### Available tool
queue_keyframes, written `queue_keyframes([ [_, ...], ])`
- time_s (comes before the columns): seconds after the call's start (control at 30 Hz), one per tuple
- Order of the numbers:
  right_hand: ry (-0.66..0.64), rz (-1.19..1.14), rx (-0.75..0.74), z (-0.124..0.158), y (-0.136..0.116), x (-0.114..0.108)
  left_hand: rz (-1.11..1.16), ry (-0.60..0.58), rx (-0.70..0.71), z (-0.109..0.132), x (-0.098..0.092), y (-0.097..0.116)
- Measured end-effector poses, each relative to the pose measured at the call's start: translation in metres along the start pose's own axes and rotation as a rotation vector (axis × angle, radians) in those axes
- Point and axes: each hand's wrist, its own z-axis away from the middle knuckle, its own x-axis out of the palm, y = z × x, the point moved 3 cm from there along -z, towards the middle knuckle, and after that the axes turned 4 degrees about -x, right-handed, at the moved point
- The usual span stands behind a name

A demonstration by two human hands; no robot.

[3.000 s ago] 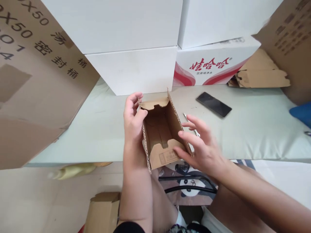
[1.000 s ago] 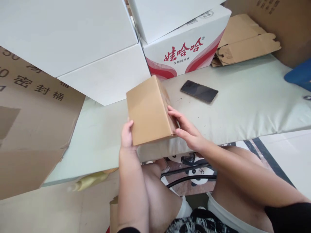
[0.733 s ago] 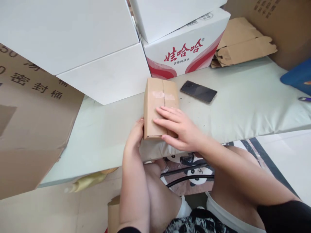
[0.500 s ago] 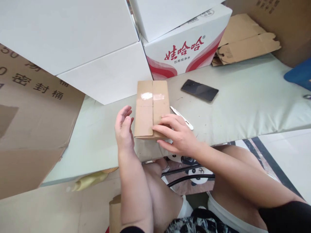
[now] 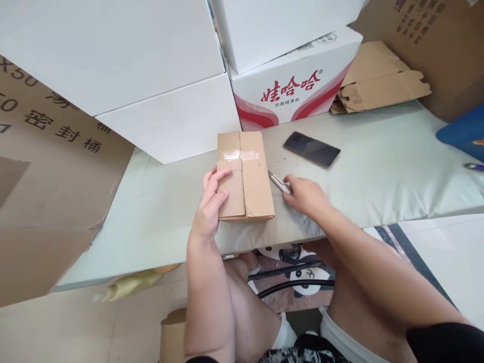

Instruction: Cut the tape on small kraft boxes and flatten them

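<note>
A small brown cardboard box [image 5: 257,184] lies on the pale green cloth with its top flaps meeting at a centre seam. A strip of clear tape [image 5: 240,155] crosses that seam towards the far end. My left hand [image 5: 212,204] grips the box's left side, thumb and fingertips on the top flap. Right of the box lies a white utility knife [image 5: 279,182], its tip beside the box wall. My right hand [image 5: 308,196] has its thumb and fingers closed on the knife's near end. A dark smartphone [image 5: 312,148] lies beyond the right hand.
White cartons [image 5: 166,111] stand stacked behind the box, with a red-and-white printed carton [image 5: 291,91] beside them. Flattened cardboard [image 5: 381,85] lies at the back right. On the left stands a large brown carton [image 5: 56,191]. The table's front edge runs just before the box.
My left hand has moved in from beside the box to grip its left side. My right hand has left the box top and taken hold of the utility knife.
</note>
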Motion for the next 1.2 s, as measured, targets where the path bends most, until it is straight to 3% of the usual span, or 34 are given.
queue_keyframes([
  [0.13,0.236,-0.529,0.071,-0.006,0.012,-0.016,0.035,-0.088,-0.066,0.004,0.007,0.004],
  [0.27,0.581,-1.078,-0.162,0.001,0.012,-0.048,-0.024,-0.15,-0.016,0.01,0.014,0.013],
  [0.37,0.707,-1.121,-0.341,0.015,0.004,-0.068,-0.126,-0.237,0.06,0.016,0.024,0.023],
  [0.47,0.763,-1.037,-0.411,0.028,-0.006,-0.074,-0.247,-0.307,0.184,0.023,0.035,0.032],
  [0.57,0.751,-1.034,-0.426,0.035,-0.016,-0.069,-0.322,-0.319,0.252,0.027,0.043,0.037],
  [0.77,0.481,-1.057,-0.333,0.037,-0.028,-0.062,-0.416,-0.323,0.294,0.029,0.051,0.047],
  [0.97,0.588,-1.053,-0.179,0.037,-0.026,-0.065,-0.365,-0.358,0.313,0.03,0.053,0.047],
  [1.2,0.541,-1.113,-0.139,0.035,-0.029,-0.064,-0.351,-0.353,0.308,0.031,0.053,0.045],
])
